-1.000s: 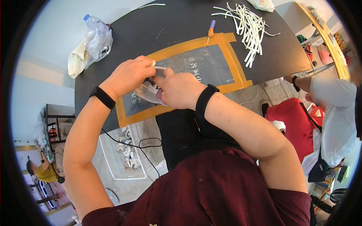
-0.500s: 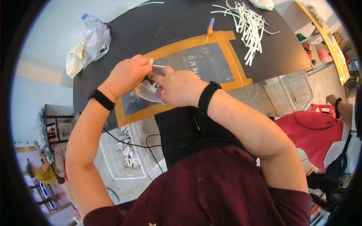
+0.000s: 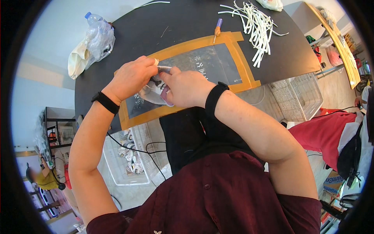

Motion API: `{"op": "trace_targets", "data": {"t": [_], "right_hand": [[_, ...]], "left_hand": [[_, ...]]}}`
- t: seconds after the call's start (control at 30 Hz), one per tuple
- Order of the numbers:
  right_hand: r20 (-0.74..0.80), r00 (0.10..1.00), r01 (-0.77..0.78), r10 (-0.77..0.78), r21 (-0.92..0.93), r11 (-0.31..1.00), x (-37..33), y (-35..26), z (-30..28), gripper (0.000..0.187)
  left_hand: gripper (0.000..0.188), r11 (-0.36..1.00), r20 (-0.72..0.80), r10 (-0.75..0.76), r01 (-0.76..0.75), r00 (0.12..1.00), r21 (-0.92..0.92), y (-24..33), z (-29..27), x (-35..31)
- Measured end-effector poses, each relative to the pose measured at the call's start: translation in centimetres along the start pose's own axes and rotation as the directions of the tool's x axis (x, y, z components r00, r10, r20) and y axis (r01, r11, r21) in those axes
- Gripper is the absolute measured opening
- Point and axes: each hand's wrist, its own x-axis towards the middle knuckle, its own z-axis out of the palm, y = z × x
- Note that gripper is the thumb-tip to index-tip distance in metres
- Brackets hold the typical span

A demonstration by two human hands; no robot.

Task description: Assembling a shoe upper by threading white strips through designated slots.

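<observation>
Both of my hands are closed on a small white, grey and mauve shoe (image 3: 150,94) above the mat. My left hand (image 3: 134,76) grips its far left part, a cream-coloured tip showing by the fingers. My right hand (image 3: 189,87) pinches it from the right, the thumb and fingers partly hidden behind the hand. A short length of white lace (image 3: 164,67) spans the space between the two hands. Beneath lies a dark mat (image 3: 230,64) edged with tan tape. At its far edge rests a thin-shafted tool (image 3: 218,29) with a purple and orange handle.
A pile of white laces (image 3: 259,31) lies at the far right of the dark table (image 3: 187,23). To the left sits a bagged bottle (image 3: 99,37). Below the table stand a white crate with several white items (image 3: 132,163) and another crate (image 3: 290,99). Black cables hang near my legs.
My hands stay almost in place, with the right fingers shifting slightly at the shoe. At the right, the person in red has moved, and that person's arm has shifted toward the rim.
</observation>
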Motion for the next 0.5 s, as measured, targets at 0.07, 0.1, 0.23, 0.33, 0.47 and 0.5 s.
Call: {"op": "trace_targets", "data": {"t": [0.07,0.1,0.23,0.33,0.47,0.5], "right_hand": [[0.017,1.000,-0.012,0.011,0.016,1.000,0.3,0.3,-0.2,0.057],[0.050,0.999,-0.021,0.019,0.041,0.999,0.5,0.6,-0.2,0.060],[0.114,0.993,-0.034,0.020,0.123,0.992,1.4,1.2,-0.4,0.066],[0.167,0.986,-0.031,-0.013,0.260,0.965,2.2,2.0,-0.6,0.064],[0.157,0.983,0.039,-0.090,0.303,0.952,2.7,2.7,-0.2,0.055],[0.161,0.983,0.042,-0.093,0.296,0.954,2.7,2.7,-0.3,0.054]], "left_hand": [[0.015,1.000,0.008,-0.021,0.021,1.000,-0.020,0.2,-0.1,0.1],[0.015,0.998,0.017,-0.041,0.042,0.999,-0.038,0.3,-0.2,0.2],[0.016,0.995,0.022,-0.085,0.086,0.996,-0.054,0.3,0.0,0.1],[0.016,0.996,-0.001,-0.072,0.072,0.997,-0.056,0.5,0.0,0.3],[0.015,0.994,0.028,-0.092,0.094,0.995,-0.060,0.6,-0.1,0.3],[0.015,0.994,0.020,-0.092,0.093,0.996,-0.063,0.6,-0.1,0.3]]}}
